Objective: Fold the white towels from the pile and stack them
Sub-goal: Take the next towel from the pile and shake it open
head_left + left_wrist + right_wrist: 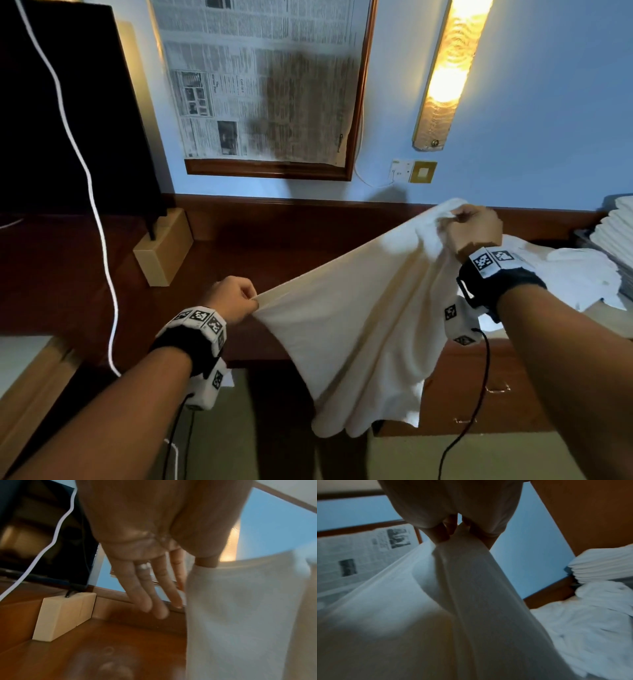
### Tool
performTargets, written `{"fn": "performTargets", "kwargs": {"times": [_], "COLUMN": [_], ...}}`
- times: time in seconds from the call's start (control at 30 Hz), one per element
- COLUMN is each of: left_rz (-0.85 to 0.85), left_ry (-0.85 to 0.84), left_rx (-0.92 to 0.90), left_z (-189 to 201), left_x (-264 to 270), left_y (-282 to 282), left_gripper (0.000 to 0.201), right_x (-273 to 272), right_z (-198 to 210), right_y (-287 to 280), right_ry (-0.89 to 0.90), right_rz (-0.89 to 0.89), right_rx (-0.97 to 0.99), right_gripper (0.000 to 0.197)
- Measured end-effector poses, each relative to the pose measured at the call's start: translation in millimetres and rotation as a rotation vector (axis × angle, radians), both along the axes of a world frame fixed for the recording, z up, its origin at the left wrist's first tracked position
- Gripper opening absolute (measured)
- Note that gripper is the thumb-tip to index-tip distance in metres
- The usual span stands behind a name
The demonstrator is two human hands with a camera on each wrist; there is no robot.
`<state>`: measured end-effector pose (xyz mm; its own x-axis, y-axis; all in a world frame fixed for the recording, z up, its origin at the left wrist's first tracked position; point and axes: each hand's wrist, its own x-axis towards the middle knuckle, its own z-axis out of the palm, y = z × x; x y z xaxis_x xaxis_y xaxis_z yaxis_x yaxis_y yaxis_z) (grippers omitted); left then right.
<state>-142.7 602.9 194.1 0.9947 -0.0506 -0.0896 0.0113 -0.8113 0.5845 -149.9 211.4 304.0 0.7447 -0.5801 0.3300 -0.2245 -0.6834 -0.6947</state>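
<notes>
Left hand (233,299) pinches one towel (359,325) corner, right hand (474,228) pinches the opposite one higher up; the cloth hangs between them over the desk (239,260), crumpled pile (582,274) and folded stack (616,229) at right.

Nothing legible is showing anywhere. The framed newspaper (260,82) on the wall is carrying dense columns of print, headlines and small photographs, but all of it is coming out too small and blurred to read. The wristbands (200,320) are bearing only black-and-white square marker patterns, not letters or numbers, and the wall switch plate (414,171) is showing no marking
</notes>
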Motion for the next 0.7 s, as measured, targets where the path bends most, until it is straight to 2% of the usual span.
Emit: {"fn": "performTargets", "kwargs": {"times": [0.1,0.2,0.3,0.37,0.43,0.47,0.5,0.53,0.6,0.7], "left_rz": [-0.172,-0.169,-0.2,-0.231,-0.298,-0.326,-0.335,-0.322,-0.244,-0.023], "left_ry": [-0.065,-0.176,-0.134,-0.08,-0.068,-0.046,-0.018,-0.002,-0.097,-0.32], "left_rx": [-0.265,-0.479,-0.604,-0.55,-0.244,-0.043,0.126,0.194,0.072,-0.267], "left_z": [2,9,17,23,26,27,24,19,10,-11], "left_x": [-11,-19,-22,-22,-15,-13,-10,-7,-3,0], "left_y": [5,4,4,7,17,23,29,34,40,35], "left_gripper": [0.025,0.036,0.055,0.049,0.026,0.023,0.032,0.041,0.046,0.024], "right_x": [-5,-10,-14,-14,-13,-13,-14,-14,-13,-14], "right_z": [-21,-42,-52,-53,-55,-56,-58,-60,-67,-83], "right_y": [-11,-14,-14,-14,-14,-14,-13,-12,-10,-5], "right_ry": [0.148,0.19,0.182,0.174,0.167,0.165,0.169,0.178,0.205,0.239], "right_rz": [-0.077,-0.073,-0.068,-0.07,-0.073,-0.073,-0.069,-0.056,-0.017,0.034], "right_rx": [-0.052,-0.022,-0.012,0.005,0.017,0.018,0.018,0.012,-0.011,-0.022], "right_gripper": [0.021,0.011,0.011,0.012,0.013,0.013,0.015,0.016,0.022,0.03]}}
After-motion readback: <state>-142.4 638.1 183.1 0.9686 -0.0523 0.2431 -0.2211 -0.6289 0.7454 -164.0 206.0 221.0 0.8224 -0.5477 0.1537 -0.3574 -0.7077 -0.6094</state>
